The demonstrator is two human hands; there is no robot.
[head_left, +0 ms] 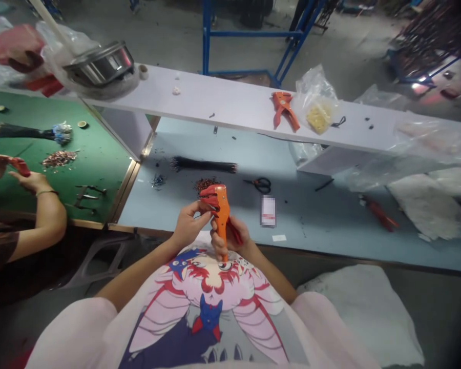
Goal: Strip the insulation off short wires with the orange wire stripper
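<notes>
Orange wire stripper [223,209] sits within the right hand [219,243] (head sticking out).

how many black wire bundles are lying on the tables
2 in view: one bundle on the blue table, beyond the orange tool; another bundle on the green table at left. The shelf could hide others.

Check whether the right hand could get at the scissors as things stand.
Probably not straight away: the right hand is wrapped around the orange tool. Otherwise, the scissors lie nearby on the table, with nothing visibly blocking the way.
</notes>
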